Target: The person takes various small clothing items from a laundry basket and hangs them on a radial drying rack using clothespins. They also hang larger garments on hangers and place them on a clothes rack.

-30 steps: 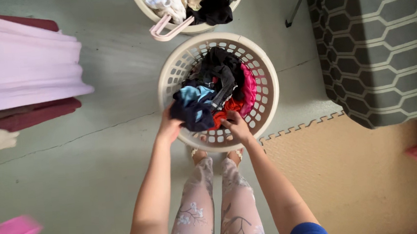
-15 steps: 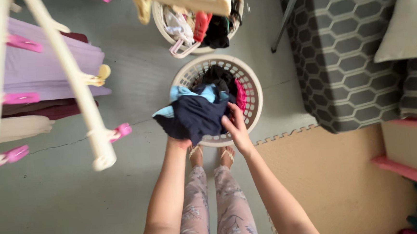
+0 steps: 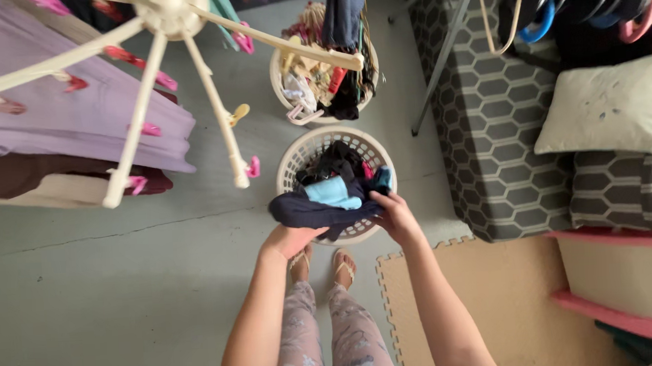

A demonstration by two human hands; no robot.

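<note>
- At the far left, a lilac sheet of cloth (image 3: pixel 58 120) is hanging over darker maroon and cream pieces, above the grey concrete floor (image 3: pixel 106 294).
- Just right of it, a cream plastic spoked drying hanger (image 3: pixel 182 48) with pink and yellow clips is spreading across the top of your view.
- Your left hand (image 3: pixel 290 240) is curling closed under the left end of a dark navy garment with a pale blue lining (image 3: pixel 327 204), gripping it from below.
- You are holding that garment stretched between both hands, lifted just above the near rim of the round cream slotted plastic laundry basket (image 3: pixel 291 161), which is holding more dark, red and teal clothes.
- Behind it, a second round cream basket (image 3: pixel 281 84) is sitting full of mixed clothes and hangers.
- Your right hand (image 3: pixel 396 216) is pinching the garment's right end, fingers closed over the fabric.
- Your sandalled feet are standing just short of the basket, beside a tan foam puzzle mat (image 3: pixel 515 307).
- To the right, a grey cushion with a white hexagon pattern (image 3: pixel 488 120) is lying, with an off-white pillow (image 3: pixel 608 105) resting on it.
</note>
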